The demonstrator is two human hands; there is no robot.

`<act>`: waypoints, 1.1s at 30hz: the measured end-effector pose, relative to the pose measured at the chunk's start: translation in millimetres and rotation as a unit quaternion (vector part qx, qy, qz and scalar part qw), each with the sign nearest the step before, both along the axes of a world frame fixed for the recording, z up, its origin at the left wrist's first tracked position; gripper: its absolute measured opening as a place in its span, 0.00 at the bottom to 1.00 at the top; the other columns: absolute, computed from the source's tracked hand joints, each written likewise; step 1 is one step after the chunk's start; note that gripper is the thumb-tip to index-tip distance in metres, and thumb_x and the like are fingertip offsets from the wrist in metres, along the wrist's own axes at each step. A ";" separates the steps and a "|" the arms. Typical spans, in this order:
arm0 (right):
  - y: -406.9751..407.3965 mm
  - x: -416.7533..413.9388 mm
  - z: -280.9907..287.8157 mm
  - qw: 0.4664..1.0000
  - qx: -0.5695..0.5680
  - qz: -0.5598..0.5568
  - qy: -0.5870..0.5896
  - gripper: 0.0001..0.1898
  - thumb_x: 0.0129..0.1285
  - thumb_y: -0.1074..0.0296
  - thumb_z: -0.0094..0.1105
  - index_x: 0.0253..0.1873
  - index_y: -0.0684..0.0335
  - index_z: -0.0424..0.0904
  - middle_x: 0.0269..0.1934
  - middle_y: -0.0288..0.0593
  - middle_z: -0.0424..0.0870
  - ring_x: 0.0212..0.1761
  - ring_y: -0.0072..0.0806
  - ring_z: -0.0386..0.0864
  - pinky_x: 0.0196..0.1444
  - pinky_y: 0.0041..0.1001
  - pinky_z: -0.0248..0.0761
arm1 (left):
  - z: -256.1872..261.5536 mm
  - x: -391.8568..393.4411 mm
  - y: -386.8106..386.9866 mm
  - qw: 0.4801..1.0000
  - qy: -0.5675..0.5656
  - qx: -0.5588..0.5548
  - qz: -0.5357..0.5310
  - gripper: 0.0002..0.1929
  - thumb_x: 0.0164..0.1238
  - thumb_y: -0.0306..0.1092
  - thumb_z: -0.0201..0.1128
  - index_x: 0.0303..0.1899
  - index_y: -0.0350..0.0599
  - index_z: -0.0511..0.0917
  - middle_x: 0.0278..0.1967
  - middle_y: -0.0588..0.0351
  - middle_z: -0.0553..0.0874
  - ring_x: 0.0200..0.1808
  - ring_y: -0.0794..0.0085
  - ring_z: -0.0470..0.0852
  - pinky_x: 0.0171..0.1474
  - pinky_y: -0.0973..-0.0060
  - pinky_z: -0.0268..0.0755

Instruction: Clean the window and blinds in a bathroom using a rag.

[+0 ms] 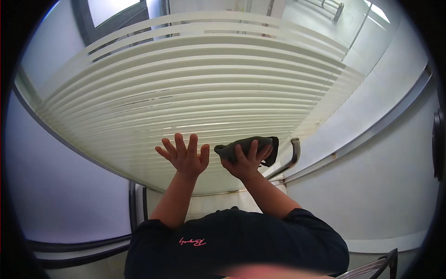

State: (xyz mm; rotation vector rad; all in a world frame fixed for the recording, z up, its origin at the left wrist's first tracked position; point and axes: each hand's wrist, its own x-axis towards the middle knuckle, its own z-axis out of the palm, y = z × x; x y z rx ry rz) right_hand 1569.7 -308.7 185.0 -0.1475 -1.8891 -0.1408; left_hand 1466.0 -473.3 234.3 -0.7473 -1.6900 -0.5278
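A glass shower panel with frosted stripes (195, 90) stands before me. My left hand (186, 157) is raised in front of it with its fingers spread and nothing in it; whether it touches the glass I cannot tell. To its right, my right hand (249, 158) holds a dark grey-green cloth (244, 146) up at the panel, fingers over the cloth. A black edge or strap of the cloth hangs out at the right of the fingers.
A curved metal handle (294, 157) is just right of my right hand. A metal rail (376, 125) runs along the tiled wall (369, 174) at the right. Dark-framed frosted panels (69, 181) stand at the left. A metal rack (336, 10) shows beyond the glass.
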 end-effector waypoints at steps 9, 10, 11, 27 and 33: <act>-7.5 -4.3 143.0 0.999 0.000 0.030 0.035 0.35 0.54 0.37 0.62 0.65 0.46 0.74 0.74 0.64 0.53 0.73 0.79 0.39 0.66 0.72 0.31 | -24.2 -3.5 -11.2 0.999 -0.029 0.026 0.027 0.30 0.75 0.59 0.43 0.74 0.65 0.58 0.77 0.52 0.49 0.79 0.48 0.39 0.74 0.42 0.21; -6.4 -7.7 141.1 0.999 0.011 0.028 0.044 0.35 0.53 0.37 0.62 0.65 0.47 0.74 0.74 0.65 0.52 0.72 0.81 0.40 0.63 0.75 0.35 | -18.3 -3.0 -13.9 1.000 -0.018 0.013 0.018 0.31 0.75 0.56 0.45 0.75 0.58 0.56 0.77 0.47 0.48 0.78 0.46 0.37 0.74 0.43 0.21; -7.3 -10.0 132.7 0.999 0.012 0.030 0.038 0.35 0.53 0.37 0.62 0.65 0.47 0.74 0.74 0.65 0.52 0.72 0.81 0.40 0.63 0.75 0.35 | -17.9 -4.0 -14.7 0.999 -0.024 0.014 0.020 0.31 0.75 0.56 0.45 0.75 0.58 0.56 0.77 0.47 0.48 0.78 0.46 0.37 0.74 0.43 0.21; 21.1 7.7 119.8 0.997 -0.038 0.017 0.070 0.39 0.49 0.40 0.66 0.65 0.52 0.74 0.73 0.64 0.54 0.73 0.78 0.40 0.64 0.74 0.37 | -13.9 -1.7 -4.1 1.000 -0.006 0.007 0.007 0.31 0.75 0.54 0.47 0.74 0.54 0.58 0.77 0.45 0.49 0.78 0.45 0.37 0.74 0.45 0.20; 24.9 7.1 64.7 0.997 -0.016 -0.021 0.066 0.47 0.50 0.38 0.64 0.74 0.50 0.58 0.75 0.66 0.45 0.71 0.83 0.39 0.61 0.78 0.41 | -16.1 -4.6 -4.9 0.999 -0.011 0.033 0.012 0.30 0.75 0.57 0.44 0.74 0.62 0.59 0.77 0.50 0.51 0.78 0.48 0.39 0.75 0.44 0.22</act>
